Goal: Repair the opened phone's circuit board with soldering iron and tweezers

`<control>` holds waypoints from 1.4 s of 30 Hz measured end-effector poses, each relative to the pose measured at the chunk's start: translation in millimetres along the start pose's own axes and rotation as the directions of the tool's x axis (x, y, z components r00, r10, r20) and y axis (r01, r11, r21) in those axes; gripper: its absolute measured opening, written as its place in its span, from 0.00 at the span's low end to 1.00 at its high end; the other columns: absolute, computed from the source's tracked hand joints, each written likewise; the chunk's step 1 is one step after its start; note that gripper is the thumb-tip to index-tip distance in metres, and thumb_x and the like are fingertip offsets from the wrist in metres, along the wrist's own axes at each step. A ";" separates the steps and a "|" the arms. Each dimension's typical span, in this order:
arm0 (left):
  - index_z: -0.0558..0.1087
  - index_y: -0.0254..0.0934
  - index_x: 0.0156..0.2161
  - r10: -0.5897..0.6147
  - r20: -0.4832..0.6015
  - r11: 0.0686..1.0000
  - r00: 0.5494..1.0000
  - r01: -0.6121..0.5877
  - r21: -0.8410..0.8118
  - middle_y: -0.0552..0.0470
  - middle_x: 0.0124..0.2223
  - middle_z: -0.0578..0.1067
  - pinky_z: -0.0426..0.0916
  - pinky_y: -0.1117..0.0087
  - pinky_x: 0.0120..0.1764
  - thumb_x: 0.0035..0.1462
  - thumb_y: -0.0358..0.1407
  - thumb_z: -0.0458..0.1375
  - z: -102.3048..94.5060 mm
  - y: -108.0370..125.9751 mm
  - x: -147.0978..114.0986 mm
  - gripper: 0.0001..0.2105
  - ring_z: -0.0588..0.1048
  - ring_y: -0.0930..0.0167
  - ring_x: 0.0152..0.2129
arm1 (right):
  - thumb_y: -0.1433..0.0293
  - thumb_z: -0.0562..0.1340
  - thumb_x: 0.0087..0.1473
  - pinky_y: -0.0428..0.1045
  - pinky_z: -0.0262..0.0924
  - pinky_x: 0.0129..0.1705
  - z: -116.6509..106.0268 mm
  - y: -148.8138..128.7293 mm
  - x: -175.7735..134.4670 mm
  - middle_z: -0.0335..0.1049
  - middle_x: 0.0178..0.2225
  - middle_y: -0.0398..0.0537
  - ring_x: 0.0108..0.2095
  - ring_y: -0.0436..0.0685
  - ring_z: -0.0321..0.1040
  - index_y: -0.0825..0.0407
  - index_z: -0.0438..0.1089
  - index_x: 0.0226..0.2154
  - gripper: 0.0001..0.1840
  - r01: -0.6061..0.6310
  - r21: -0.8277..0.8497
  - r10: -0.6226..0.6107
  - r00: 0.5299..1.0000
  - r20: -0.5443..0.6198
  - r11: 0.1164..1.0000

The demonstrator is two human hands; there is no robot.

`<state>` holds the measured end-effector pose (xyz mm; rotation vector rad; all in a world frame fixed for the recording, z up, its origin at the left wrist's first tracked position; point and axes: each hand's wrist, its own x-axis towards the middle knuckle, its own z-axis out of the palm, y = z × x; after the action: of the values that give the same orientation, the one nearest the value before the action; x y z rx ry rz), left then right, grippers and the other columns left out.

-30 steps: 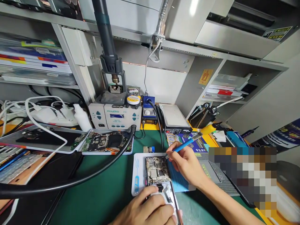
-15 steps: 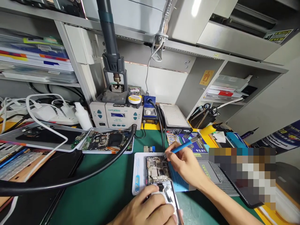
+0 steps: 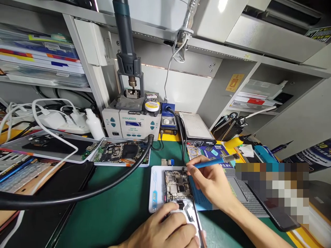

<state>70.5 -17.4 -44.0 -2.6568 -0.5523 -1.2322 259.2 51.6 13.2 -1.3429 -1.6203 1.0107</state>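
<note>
An opened smartphone [image 3: 172, 188] lies on a white tray [image 3: 156, 172], its circuit board exposed at the far end. Across the near half of the phone lies my left hand [image 3: 168, 225], fingers bent over the frame and closed on it. My right hand [image 3: 210, 179] pinches a slim blue pen-shaped tool [image 3: 210, 162]. The tool's working end meets the board's top right corner, though my fingers partly hide the tip and its kind is unclear. Its back end points up to the right.
Behind stands a hot air station [image 3: 133, 124], its thick black hose [image 3: 113, 187] curving across the left of the green mat [image 3: 111, 220]. A second opened device [image 3: 121, 152] lies left. A grey ridged mat [image 3: 256, 203] and a yellow bottle [image 3: 234, 141] are on the right.
The tool has tilted lower, its back end swinging rightwards, while its tip stays at the board's top corner. My left hand keeps its hold on the phone. The whole view has shifted slightly.
</note>
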 end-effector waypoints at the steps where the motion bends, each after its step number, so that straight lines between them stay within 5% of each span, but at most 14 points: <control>1: 0.75 0.36 0.37 -0.001 0.003 1.000 1.000 0.001 -0.001 0.58 0.35 0.76 0.70 0.66 0.53 0.65 0.28 0.60 -0.8 0.2 0.3 0.04 0.73 0.74 0.34 | 0.58 0.62 0.62 0.46 0.48 0.19 1.1 -1.1 -1.4 0.64 0.26 0.41 0.19 0.46 0.53 0.52 0.70 0.34 0.14 0.003 0.008 -0.003 1.000 -0.009 1.000; 22: 0.75 0.34 0.40 -0.008 0.019 0.999 1.000 0.008 -0.039 0.56 0.36 0.76 0.69 0.63 0.54 0.69 0.27 0.53 -2.7 -1.9 1.8 0.08 0.73 0.72 0.35 | 0.59 0.61 0.64 0.47 0.45 0.22 5.1 2.4 -5.1 0.57 0.22 0.37 0.21 0.49 0.51 0.52 0.71 0.35 0.13 0.011 -0.035 -0.009 0.997 0.076 0.999; 35: 0.76 0.34 0.40 -0.011 0.005 1.000 1.000 0.012 -0.029 0.55 0.35 0.77 0.72 0.62 0.52 0.68 0.26 0.54 -5.1 0.1 3.6 0.08 0.74 0.71 0.35 | 0.56 0.65 0.61 0.48 0.59 0.29 7.9 3.2 -4.5 0.73 0.31 0.46 0.28 0.52 0.64 0.52 0.76 0.36 0.16 0.039 -0.044 -0.038 0.999 0.013 0.998; 42: 0.77 0.33 0.42 -0.018 0.022 0.999 1.000 0.019 -0.046 0.55 0.37 0.77 0.71 0.61 0.53 0.68 0.26 0.54 -3.6 0.6 2.4 0.08 0.74 0.71 0.36 | 0.52 0.65 0.60 0.48 0.57 0.26 8.7 6.1 -6.3 0.76 0.30 0.47 0.26 0.52 0.64 0.51 0.78 0.36 0.19 0.012 -0.156 -0.009 1.000 0.019 0.988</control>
<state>69.6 -18.4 -39.7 -2.7117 -0.5598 -1.2375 254.2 45.4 3.8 -1.4307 -1.7482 0.9070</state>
